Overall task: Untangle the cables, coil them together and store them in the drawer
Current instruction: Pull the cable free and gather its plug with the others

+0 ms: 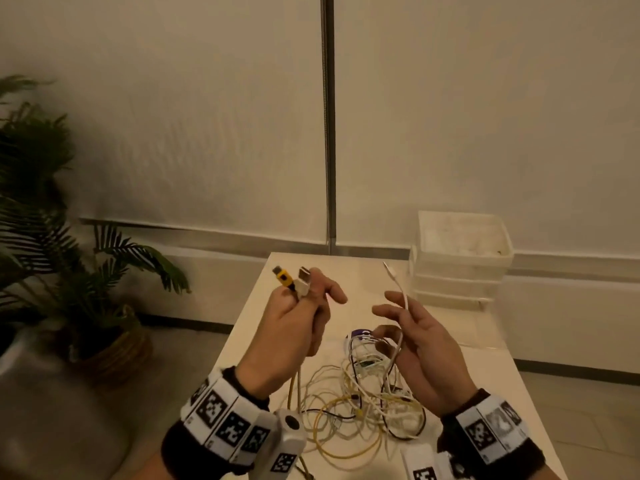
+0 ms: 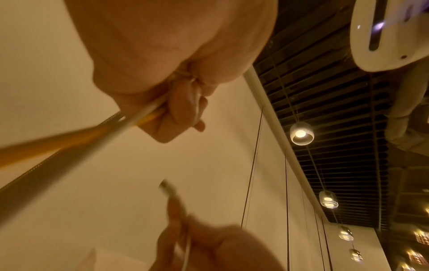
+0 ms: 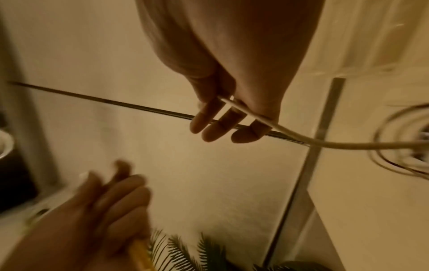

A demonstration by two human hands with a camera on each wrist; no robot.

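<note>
My left hand (image 1: 301,310) is raised above the table. It grips two cable ends, a yellow plug (image 1: 283,277) and a white USB plug (image 1: 304,280), which stick up past the fingers. In the left wrist view its fingers (image 2: 176,113) curl round the yellow and white cords. My right hand (image 1: 407,320) holds a thin white cable (image 1: 403,296) whose tip points up. The right wrist view shows that cable (image 3: 281,129) pinched between the fingers (image 3: 216,126). Both cords hang down into a tangle of cables (image 1: 363,400) on the white table (image 1: 263,327).
A white plastic drawer unit (image 1: 460,261) stands at the table's far right corner. A potted palm (image 1: 69,258) in a woven basket stands on the floor to the left. A pale wall with a metal strip is behind the table.
</note>
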